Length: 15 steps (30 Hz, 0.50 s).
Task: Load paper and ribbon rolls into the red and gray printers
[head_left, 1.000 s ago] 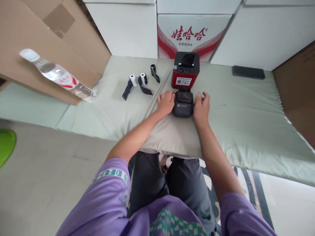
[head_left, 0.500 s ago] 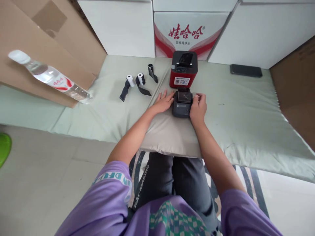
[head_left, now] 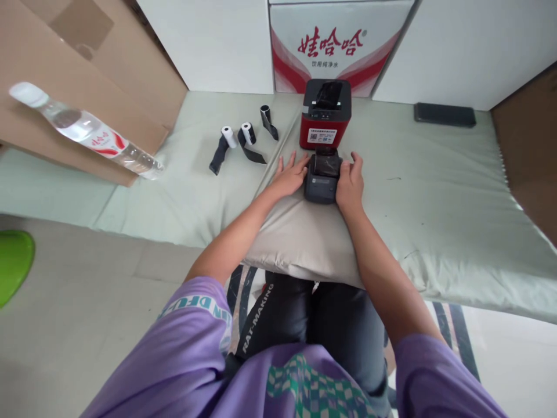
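Note:
A small dark grey label printer (head_left: pixel 322 181) lies on a beige cushion (head_left: pixel 300 244) in front of me. My left hand (head_left: pixel 289 174) rests flat against its left side with fingers spread. My right hand (head_left: pixel 350 183) wraps the printer's right side, fingers over its top edge. Just behind it stands a red and black printer (head_left: pixel 324 116) with an open top slot. To the left lie two white paper rolls (head_left: pixel 227 136) (head_left: pixel 248 133) and a dark roll (head_left: pixel 266 114), each trailing a black strip.
A water bottle (head_left: pixel 82 130) leans on a cardboard box (head_left: pixel 82 75) at the left. White cartons (head_left: pixel 335 46) line the back. A black phone (head_left: pixel 444 114) lies at the back right on the pale green mat (head_left: pixel 435 197). A green object (head_left: pixel 13 261) sits on the floor.
My left hand has flattened and spread beside the small printer. My right hand has shifted from its top corner to gripping its right side. The view has tilted slightly.

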Motion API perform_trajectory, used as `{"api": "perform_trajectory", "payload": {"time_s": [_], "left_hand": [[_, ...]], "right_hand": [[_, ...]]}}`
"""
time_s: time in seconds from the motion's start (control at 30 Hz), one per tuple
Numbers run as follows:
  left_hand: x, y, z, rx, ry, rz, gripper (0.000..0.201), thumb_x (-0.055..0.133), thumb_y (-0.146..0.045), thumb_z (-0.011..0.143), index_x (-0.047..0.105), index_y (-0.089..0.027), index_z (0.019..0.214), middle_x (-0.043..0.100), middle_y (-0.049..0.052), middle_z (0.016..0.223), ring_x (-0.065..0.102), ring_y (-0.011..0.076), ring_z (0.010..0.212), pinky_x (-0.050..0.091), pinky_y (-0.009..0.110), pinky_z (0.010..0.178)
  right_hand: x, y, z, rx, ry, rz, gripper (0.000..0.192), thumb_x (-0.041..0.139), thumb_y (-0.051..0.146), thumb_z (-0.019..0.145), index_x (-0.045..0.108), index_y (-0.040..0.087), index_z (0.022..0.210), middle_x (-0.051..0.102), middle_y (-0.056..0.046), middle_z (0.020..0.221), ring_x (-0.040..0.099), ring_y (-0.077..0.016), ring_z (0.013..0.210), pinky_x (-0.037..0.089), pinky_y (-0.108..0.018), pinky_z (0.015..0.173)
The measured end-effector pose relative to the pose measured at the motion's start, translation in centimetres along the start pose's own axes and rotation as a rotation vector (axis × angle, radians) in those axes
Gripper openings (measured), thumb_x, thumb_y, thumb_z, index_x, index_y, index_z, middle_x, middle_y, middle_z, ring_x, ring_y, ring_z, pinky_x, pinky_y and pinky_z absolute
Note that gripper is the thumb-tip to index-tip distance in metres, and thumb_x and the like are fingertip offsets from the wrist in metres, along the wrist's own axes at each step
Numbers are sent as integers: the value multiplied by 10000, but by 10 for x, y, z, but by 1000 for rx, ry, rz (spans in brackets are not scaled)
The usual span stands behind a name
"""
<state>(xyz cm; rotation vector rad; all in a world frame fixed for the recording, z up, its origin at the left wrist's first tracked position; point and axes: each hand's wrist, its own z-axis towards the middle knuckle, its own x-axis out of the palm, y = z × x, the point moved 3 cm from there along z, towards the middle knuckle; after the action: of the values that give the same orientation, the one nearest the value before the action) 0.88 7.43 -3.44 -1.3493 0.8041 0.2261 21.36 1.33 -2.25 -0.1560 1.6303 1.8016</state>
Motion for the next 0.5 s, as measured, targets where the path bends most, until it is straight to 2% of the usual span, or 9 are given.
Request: {"api": "perform_trajectory", "payload": {"time_s": [0.1,0.23,0.4,0.43,0.5], "left_hand": [[1,0,1,8,11,34,595,478,-338,1047,588,-303,1631,443,22,1817,146,327,1794,-153,657,1423],[-1,-9,-1,-21,21,45,603,460,-329,1057,575,-299,1648,441,18,1818,148,330,1792,-134,663,1429],[-6,-18,-5,-83,114,162,642,329,-322,1120,425,-297,1755,329,-23,1869,77,256,1803,-96,575,1459],[-7,-16,-4,-79,109,138,625,333,-323,1127,453,-299,1740,360,-19,1857,103,251,1801,-82,571,1462],[-9,-9,1,-29,34,-8,562,381,-335,1130,583,-264,1651,512,39,1776,270,281,1768,4,590,1467]], "right_hand": [[0,-1,1,4,3,12,830,235,803,1051,474,209,1580,727,-200,1323,710,-369,1245,527,-609,1132],[0,-3,2,-15,-3,32,896,204,889,1015,510,224,1533,717,-195,1339,694,-363,1306,525,-589,1150],[-2,-3,3,-36,-45,127,975,240,984,947,583,213,1435,707,-201,1385,659,-359,1372,499,-578,1204],[-2,-3,4,-36,-53,148,968,253,987,944,595,215,1418,710,-197,1382,662,-352,1362,504,-573,1202],[-3,-5,6,-36,-58,184,932,256,968,963,607,224,1400,719,-190,1362,680,-338,1326,532,-560,1168]]}}
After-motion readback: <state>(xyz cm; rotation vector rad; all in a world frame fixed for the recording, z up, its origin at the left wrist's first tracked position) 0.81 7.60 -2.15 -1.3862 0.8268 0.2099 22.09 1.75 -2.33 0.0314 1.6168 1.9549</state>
